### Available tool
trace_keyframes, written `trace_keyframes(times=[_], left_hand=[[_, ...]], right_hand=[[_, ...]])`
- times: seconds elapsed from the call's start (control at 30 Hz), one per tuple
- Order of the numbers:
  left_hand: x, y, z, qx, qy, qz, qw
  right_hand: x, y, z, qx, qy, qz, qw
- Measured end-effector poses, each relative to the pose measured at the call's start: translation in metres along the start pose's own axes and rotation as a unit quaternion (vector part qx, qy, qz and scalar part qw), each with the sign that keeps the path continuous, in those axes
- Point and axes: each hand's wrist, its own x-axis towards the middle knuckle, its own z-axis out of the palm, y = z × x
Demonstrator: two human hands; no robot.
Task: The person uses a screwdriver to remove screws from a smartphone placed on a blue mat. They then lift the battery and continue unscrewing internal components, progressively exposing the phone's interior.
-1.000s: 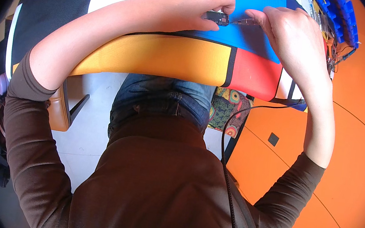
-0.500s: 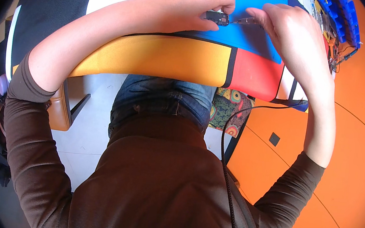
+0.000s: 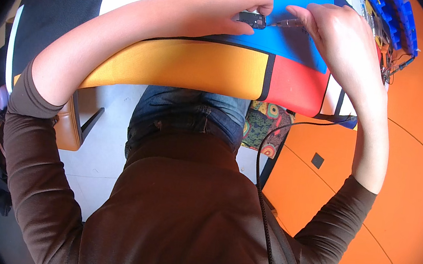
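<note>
My left hand (image 3: pixel 226 3) pinches a small black electronic module (image 3: pixel 253 20) between thumb and fingers, just above a blue mat (image 3: pixel 289 47). The module is flat and rounded at its right end, with tiny light marks on its face. In my right hand (image 3: pixel 333 28) is a slim, pointed metal tool (image 3: pixel 287 23), closed in by thumb and curled fingers. Its thin tip points left and reaches the module's right end; whether it touches cannot be made out. The rear of the tool is hidden by my hand.
A cloth in yellow (image 3: pixel 187 66), red, black and white blocks covers the table. Blue plastic bins (image 3: pixel 398 23) and loose wires stand at the far right beside an orange surface (image 3: pixel 405 170). A black cable (image 3: pixel 260 174) hangs across my front. A brown leather seat (image 3: pixel 69 126) is at left.
My right fingers and the tool have shifted very slightly, with the tip still beside the module. My left hand and the module are almost where they were.
</note>
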Motion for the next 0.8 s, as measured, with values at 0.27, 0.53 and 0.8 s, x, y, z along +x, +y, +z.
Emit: trace_keyframes(times=[0.27, 0.53, 0.8], left_hand=[[0.0, -0.001, 0.001, 0.003, 0.011, 0.015, 1.0], [0.0, -0.001, 0.0, 0.005, 0.012, 0.019, 1.0], [0.0, -0.001, 0.001, -0.008, 0.025, 0.023, 0.999]], right_hand=[[-0.002, -0.004, -0.01, 0.139, 0.069, -0.13, 0.979], [-0.001, 0.002, 0.002, 0.066, 0.073, -0.065, 0.993], [-0.008, -0.003, -0.011, 0.054, 0.066, -0.085, 0.993]])
